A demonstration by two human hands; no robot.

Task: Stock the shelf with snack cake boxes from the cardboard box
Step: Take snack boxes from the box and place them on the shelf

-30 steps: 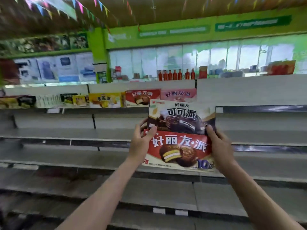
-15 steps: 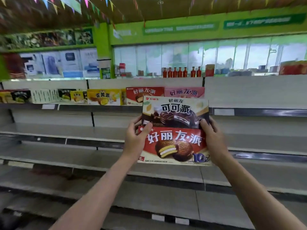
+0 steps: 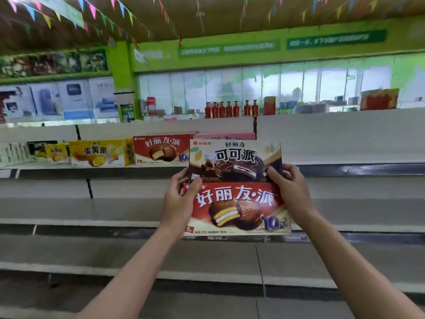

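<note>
While gripping two boxes [image 3: 236,196] between left hand [image 3: 181,203] and right hand [image 3: 289,192], fingers curled round both edges: raised since a second ago, nearly level with shelf [image 3: 356,170] just behind; placing looks next.

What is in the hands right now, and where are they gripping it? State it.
Two snack cake boxes, held together: the red box in front, the cocoa box behind it. The left hand grips their left edges, the right hand their right edges, with the fingers behind.

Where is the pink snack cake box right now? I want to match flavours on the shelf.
In the head view, the pink box stands on the top shelf, right of the red box, mostly hidden behind the held cocoa pie box.
</note>
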